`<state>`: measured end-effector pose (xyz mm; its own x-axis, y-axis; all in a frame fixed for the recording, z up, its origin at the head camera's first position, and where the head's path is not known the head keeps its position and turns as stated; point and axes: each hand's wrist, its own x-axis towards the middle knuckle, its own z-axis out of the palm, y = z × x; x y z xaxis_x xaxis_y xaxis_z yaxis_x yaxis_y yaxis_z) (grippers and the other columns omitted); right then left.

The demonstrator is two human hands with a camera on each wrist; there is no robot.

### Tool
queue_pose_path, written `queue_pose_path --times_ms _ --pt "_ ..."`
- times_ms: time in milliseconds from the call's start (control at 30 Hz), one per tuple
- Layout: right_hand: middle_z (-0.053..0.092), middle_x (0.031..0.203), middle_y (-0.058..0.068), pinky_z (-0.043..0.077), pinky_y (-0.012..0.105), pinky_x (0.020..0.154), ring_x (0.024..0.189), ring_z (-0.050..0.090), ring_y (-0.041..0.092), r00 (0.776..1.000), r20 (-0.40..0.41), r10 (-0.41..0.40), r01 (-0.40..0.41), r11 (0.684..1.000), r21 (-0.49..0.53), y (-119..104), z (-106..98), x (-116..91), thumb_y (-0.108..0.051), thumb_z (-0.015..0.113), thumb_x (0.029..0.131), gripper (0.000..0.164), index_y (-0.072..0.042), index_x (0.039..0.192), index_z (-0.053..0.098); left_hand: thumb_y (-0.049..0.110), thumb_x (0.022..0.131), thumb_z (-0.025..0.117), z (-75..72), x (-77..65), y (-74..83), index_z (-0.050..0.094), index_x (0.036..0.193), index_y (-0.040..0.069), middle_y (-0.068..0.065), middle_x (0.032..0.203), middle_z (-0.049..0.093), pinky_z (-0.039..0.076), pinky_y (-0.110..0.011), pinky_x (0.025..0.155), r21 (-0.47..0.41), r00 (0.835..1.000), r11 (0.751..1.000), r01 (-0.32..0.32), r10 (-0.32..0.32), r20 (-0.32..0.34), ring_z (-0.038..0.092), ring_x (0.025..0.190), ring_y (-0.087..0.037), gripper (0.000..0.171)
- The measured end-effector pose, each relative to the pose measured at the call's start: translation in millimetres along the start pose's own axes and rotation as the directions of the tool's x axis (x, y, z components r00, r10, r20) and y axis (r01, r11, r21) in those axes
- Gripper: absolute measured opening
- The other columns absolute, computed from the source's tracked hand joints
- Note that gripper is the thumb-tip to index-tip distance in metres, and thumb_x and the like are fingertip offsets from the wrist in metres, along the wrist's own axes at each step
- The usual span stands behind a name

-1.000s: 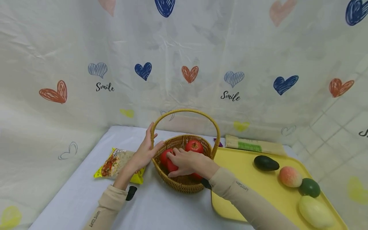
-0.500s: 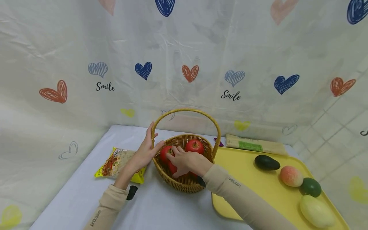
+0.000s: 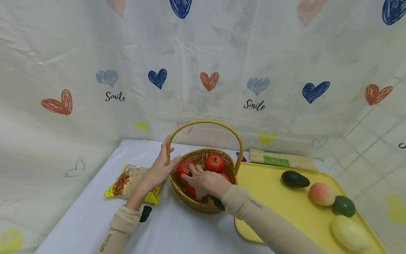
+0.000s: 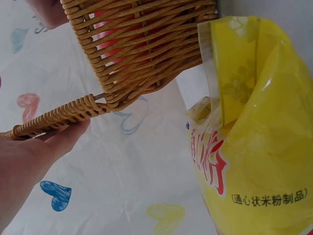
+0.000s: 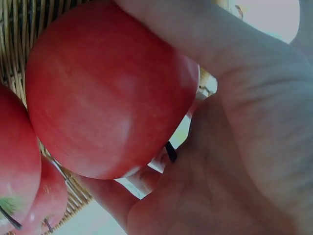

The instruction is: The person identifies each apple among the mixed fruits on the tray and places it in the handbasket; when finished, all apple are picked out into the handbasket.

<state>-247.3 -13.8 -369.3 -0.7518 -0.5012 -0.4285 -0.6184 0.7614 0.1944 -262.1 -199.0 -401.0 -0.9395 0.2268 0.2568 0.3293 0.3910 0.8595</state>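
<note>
A brown wicker basket [image 3: 203, 208] with a tall arched handle [image 3: 207, 121] stands in the middle of the table, several red apples inside. My left hand [image 3: 159, 170] holds the left foot of the handle, fingers behind it and thumb toward the rim. Inside the basket, my right hand [image 3: 206, 182] grips a red apple [image 5: 112, 93] near the front, fingers and thumb curled round it. Around it lie another apple [image 3: 185, 168] at the left, an apple [image 3: 215, 163] at the back and one partly hidden at the right.
A yellow food packet [image 3: 153, 195] lies left of the basket, beside my left forearm. To the right, a yellow tray [image 3: 263, 190] bears an avocado [image 3: 295, 179], a peach [image 3: 321, 194], a dark green fruit [image 3: 343, 206] and a pale yellow fruit [image 3: 350, 233]. Behind it lies a beige packet [image 3: 285, 159].
My right hand has shifted slightly left and turned over the front apple, its forearm swinging left. More of the right-hand apple shows. My left hand stays on the handle.
</note>
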Motion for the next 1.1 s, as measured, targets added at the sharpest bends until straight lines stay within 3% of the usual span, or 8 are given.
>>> queue_pose_path --times_ms 267,700,800,1000,1100 --pt "0.021 0.171 0.004 0.048 0.046 0.116 0.160 0.024 0.024 0.999 -0.036 -0.024 0.022 0.998 -0.064 -5.2 6.3 0.4 -0.023 0.077 0.088 0.083 -0.037 0.158 0.034 0.044 0.106 0.052 -1.4 -0.4 -0.3 -0.011 0.164 0.031 -0.011 0.174 -0.006 0.030 -0.069 0.120 -0.002 1.000 1.000 -0.002 0.002 0.003 0.021 0.159 -0.040 0.087" --pt "0.018 0.173 0.000 0.044 0.048 0.120 0.162 0.020 0.023 1.000 -0.011 -0.017 0.016 0.999 -0.041 -7.4 9.1 -0.1 -0.018 0.074 0.089 0.083 -0.041 0.159 0.033 0.039 0.107 0.053 -3.1 -3.5 -0.4 -0.009 0.165 0.027 -0.014 0.174 -0.003 0.029 -0.069 0.120 0.007 1.000 1.000 0.001 -0.001 -0.006 0.024 0.158 -0.042 0.086" --pt "0.016 0.174 0.000 0.047 0.049 0.117 0.162 0.018 0.024 1.000 0.004 -0.015 0.015 1.000 -0.009 -5.0 7.0 -0.8 -0.018 0.073 0.090 0.082 -0.041 0.158 0.033 0.037 0.107 0.053 -3.6 -2.4 -1.0 -0.009 0.165 0.027 -0.015 0.174 -0.002 0.029 -0.068 0.121 0.010 1.000 1.000 -0.002 0.002 -0.009 0.024 0.158 -0.042 0.085" --pt "0.016 0.173 0.003 0.060 0.036 0.097 0.161 0.021 0.027 0.999 0.012 -0.044 0.044 0.998 0.035 3.9 10.7 -0.5 -0.022 0.075 0.091 0.081 -0.036 0.158 0.033 0.038 0.107 0.054 -2.0 -0.8 -1.4 -0.008 0.165 0.026 -0.015 0.174 -0.001 0.029 -0.069 0.121 0.004 1.000 1.000 -0.009 0.009 -0.003 0.024 0.157 -0.042 0.086" --pt "0.021 0.171 0.004 0.061 0.039 0.097 0.159 0.026 0.028 0.998 -0.011 -0.063 0.063 0.997 0.054 8.8 14.4 -3.2 -0.026 0.077 0.090 0.080 -0.035 0.157 0.035 0.039 0.107 0.054 -1.2 0.0 -1.7 -0.008 0.165 0.026 -0.014 0.174 -0.002 0.029 -0.068 0.121 0.009 1.000 1.000 -0.012 0.012 -0.001 0.024 0.157 -0.042 0.086"
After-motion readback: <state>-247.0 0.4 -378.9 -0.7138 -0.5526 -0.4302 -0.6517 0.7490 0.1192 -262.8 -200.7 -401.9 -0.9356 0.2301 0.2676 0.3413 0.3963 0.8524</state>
